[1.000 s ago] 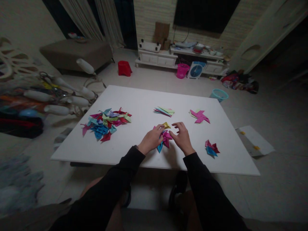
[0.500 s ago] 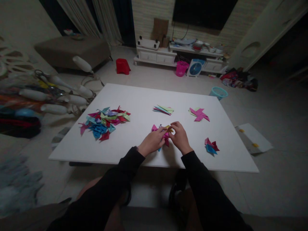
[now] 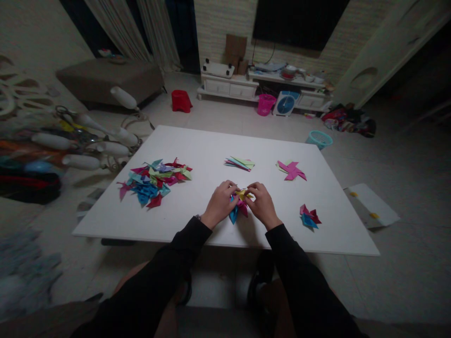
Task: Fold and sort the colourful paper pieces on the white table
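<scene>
Between my hands, near the front middle of the white table (image 3: 197, 145), is a yellow folded paper piece (image 3: 242, 194). My left hand (image 3: 221, 201) is closed at its left side, thumb and fingers pinching it. On the right my right hand (image 3: 261, 203) pinches the same yellow paper with thumb and fingertips. Just below lie folded paper pieces in magenta and blue (image 3: 233, 215), partly covered by my fingers. Whether the yellow piece is joined to them I cannot tell.
A heap of colourful folded paper cranes (image 3: 151, 180) lies left. Behind my hands is a fan of folded paper strips (image 3: 240, 163). To the right are a pink paper pinwheel (image 3: 292, 170) and a red and blue folded piece (image 3: 310, 217). A teal basket (image 3: 320, 139) stands beyond the table.
My right hand has come in from the right and taken hold of the yellow paper. My left hand has shifted from over the magenta paper to the yellow piece's left side.
</scene>
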`<state>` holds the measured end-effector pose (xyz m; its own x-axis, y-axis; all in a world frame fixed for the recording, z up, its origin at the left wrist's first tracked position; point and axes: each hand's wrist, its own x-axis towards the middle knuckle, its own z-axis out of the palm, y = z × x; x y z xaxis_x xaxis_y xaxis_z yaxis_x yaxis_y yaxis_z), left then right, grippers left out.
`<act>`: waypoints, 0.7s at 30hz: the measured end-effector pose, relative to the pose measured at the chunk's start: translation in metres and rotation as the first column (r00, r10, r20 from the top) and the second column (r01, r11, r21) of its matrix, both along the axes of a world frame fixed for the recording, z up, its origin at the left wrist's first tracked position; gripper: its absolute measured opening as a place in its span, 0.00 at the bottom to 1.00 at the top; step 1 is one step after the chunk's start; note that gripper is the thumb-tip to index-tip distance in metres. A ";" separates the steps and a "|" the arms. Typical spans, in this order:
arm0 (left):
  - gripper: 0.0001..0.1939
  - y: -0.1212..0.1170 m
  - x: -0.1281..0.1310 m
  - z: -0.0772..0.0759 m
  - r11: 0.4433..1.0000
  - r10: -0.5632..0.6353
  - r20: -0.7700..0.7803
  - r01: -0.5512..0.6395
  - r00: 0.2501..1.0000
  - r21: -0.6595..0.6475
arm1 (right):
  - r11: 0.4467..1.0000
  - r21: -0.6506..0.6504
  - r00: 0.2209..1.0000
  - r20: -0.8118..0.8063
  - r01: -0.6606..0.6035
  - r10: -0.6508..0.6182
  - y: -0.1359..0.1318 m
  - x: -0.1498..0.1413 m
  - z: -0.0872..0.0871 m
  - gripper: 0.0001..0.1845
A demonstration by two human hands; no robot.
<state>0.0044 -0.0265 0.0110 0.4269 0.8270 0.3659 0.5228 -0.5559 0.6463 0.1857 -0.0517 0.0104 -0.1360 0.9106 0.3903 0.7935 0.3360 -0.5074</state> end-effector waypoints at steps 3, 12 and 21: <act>0.08 0.001 -0.001 -0.004 0.999 -0.015 0.021 0.015 1.000 -0.034 | 0.999 -0.008 0.999 -0.028 -0.035 0.035 -0.002 -0.003 0.002 0.06; 0.09 0.007 0.003 -0.015 0.943 -0.015 0.195 0.078 0.981 -0.323 | 0.995 0.002 0.995 -0.029 -0.096 0.096 0.000 -0.007 0.005 0.07; 0.07 0.004 0.003 -0.012 0.956 0.018 0.102 0.012 0.995 -0.294 | 0.993 0.017 0.994 0.013 -0.113 0.113 -0.001 -0.008 0.000 0.05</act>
<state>0.0078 -0.0228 -0.0008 0.3973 0.9057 0.1479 0.4469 -0.3317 0.8308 0.1779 -0.0526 0.0103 -0.2422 0.8820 0.4043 0.7561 0.4327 -0.4910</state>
